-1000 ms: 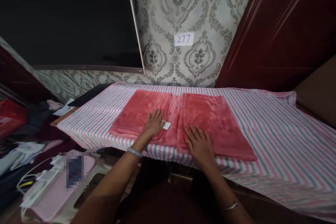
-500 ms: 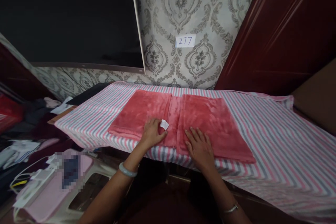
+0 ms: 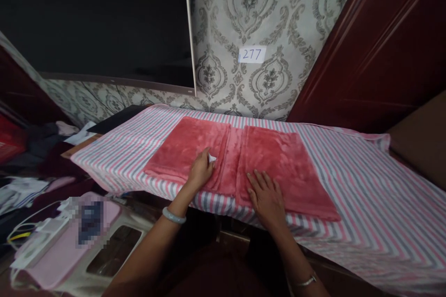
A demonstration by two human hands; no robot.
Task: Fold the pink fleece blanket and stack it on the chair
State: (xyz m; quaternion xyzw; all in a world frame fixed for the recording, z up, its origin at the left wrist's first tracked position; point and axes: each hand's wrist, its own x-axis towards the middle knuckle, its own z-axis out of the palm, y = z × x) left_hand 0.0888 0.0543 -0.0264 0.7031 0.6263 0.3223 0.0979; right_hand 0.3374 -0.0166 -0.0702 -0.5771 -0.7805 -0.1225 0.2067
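Observation:
A red plush blanket (image 3: 278,153) lies folded on the striped cloth, its two sides turned inward with a narrow strip showing between them. My left hand (image 3: 202,168) is closed near the inner edge of the left side, pinching a small white label (image 3: 211,158) that pokes out by the fingers. On the right side, my right hand (image 3: 267,197) rests flat with its fingers apart. A bangle circles each of my wrists.
Pink, grey and white striped cloth (image 3: 351,171) covers the table. Behind stand a patterned wall with a "277" paper (image 3: 252,54) and a large dark screen (image 3: 97,23). At lower left are a power strip (image 3: 38,246), cables and piled clothes (image 3: 21,192).
My left hand has closed over the white label, which is now mostly covered, and shifted slightly up. My right hand stays on the blanket. The view has turned slightly.

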